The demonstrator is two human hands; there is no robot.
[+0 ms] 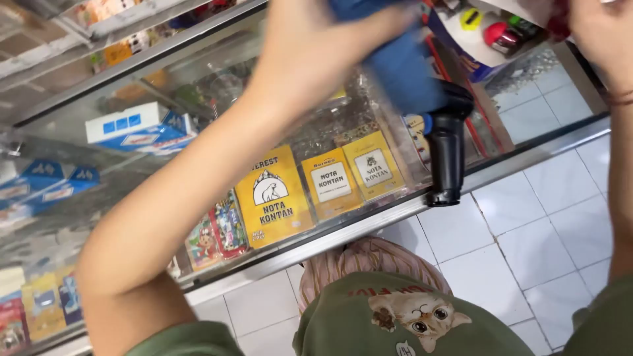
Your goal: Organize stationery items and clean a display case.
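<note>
While your left hand (310,46) wraps around the blue drill (409,72) body over the glass counter (369,227), its black grip (447,161) hangs down. Your right hand (603,33) pinches a white card (527,8) at top right, fingers mostly cropped.

There is one view only, from the person's head. It looks steeply down and slightly forward, tilted, very near the raised forearms, onto the glass-topped display table (369,227) and the white tiled floor (527,237) below.
</note>
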